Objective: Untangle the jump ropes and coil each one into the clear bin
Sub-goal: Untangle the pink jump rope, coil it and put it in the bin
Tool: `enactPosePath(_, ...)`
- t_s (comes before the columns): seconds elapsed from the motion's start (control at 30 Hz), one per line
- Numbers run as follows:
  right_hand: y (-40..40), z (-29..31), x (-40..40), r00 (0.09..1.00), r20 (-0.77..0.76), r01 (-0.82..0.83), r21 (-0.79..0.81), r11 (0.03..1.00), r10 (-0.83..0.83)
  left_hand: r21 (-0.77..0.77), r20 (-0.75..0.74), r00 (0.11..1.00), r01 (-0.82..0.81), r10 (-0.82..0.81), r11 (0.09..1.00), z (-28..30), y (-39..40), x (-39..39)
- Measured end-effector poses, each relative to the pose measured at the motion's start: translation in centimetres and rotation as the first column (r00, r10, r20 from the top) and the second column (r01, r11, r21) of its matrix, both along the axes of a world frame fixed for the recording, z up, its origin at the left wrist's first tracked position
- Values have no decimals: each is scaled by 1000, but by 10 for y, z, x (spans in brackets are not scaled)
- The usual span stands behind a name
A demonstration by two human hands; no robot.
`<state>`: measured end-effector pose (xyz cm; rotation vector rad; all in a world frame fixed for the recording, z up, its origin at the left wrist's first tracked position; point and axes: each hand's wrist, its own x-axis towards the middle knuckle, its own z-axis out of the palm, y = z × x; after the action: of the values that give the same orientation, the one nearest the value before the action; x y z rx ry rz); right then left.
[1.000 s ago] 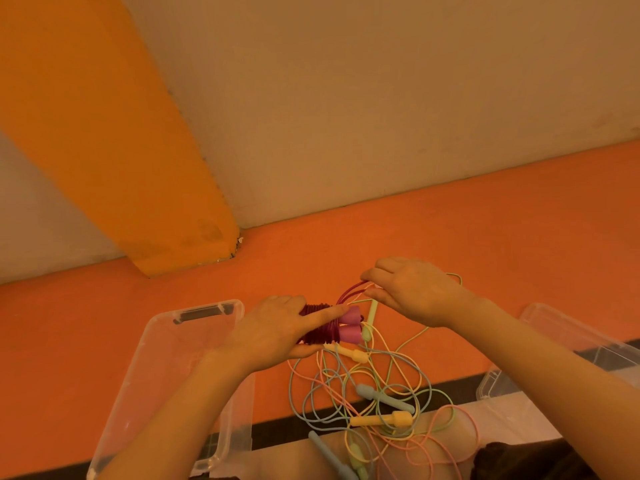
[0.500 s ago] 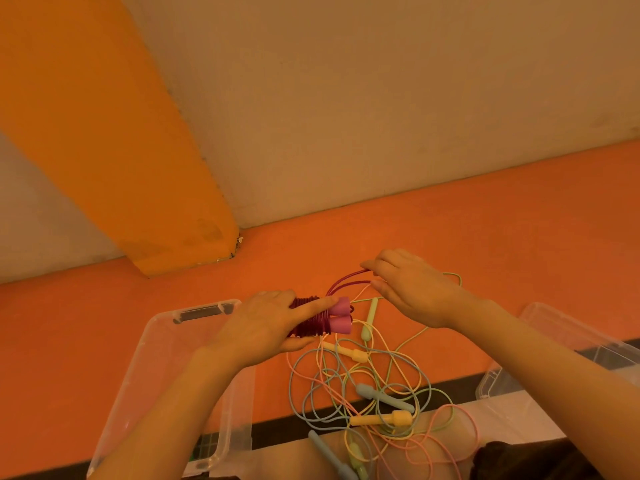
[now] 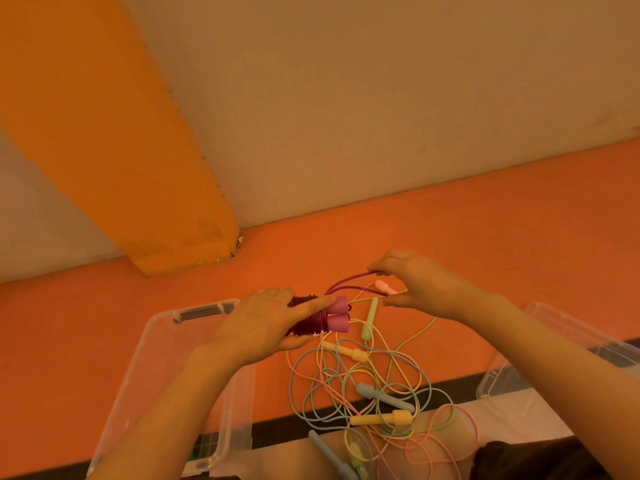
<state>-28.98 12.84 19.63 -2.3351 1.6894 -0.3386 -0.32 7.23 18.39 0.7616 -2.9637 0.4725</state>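
1. Two bare hands are working above an orange surface (image 3: pixel 485 237), seen from a camera looking down from the person's head.
2. The left hand (image 3: pixel 263 323) is gripping a maroon jump rope (image 3: pixel 308 320), its fingers curling around the tightly wound coil and the index finger lying straight along the top toward the two pink handles (image 3: pixel 337 315).
3. The right hand (image 3: pixel 419 285) is pinching a loose loop of the same maroon cord (image 3: pixel 346 284) between thumb and fingertips, holding it up and to the right of the coil.
4. A clear bin (image 3: pixel 166 368) is sitting under the left forearm, just left of the coil, with a dark handle on its far rim; the maroon rope is in the air beside it, not inside.
5. A tangle of pastel ropes (image 3: pixel 363 382) is lying below the hands on the surface, mixing blue, yellow, green and pink cords with handles in matching colours.
6. A pale pink handle (image 3: pixel 384 286) is showing just under the right hand's fingers.
7. A second clear container (image 3: pixel 554 327) is sitting at the right, partly hidden by the right forearm.
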Motion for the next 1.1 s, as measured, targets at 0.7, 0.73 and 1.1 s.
enactPosePath(0.7, -2, 3, -9, 995, -59, 79, 12, 997, -78, 5, -10, 1000, -4, 5, 1000, 2, 1, 1)
enactPosePath(0.73, -3, 3, -10, 994, -58, 90, 1, 996, -90, 10, -11, 1000, -7, 7, 1000, 3, 1, 1)
enactPosePath(1.1, -6, -6, -16, 969, 78, 239, -75, 968, -234, 51, -57, 994, 95, -92, 994, 2, 7, -12)
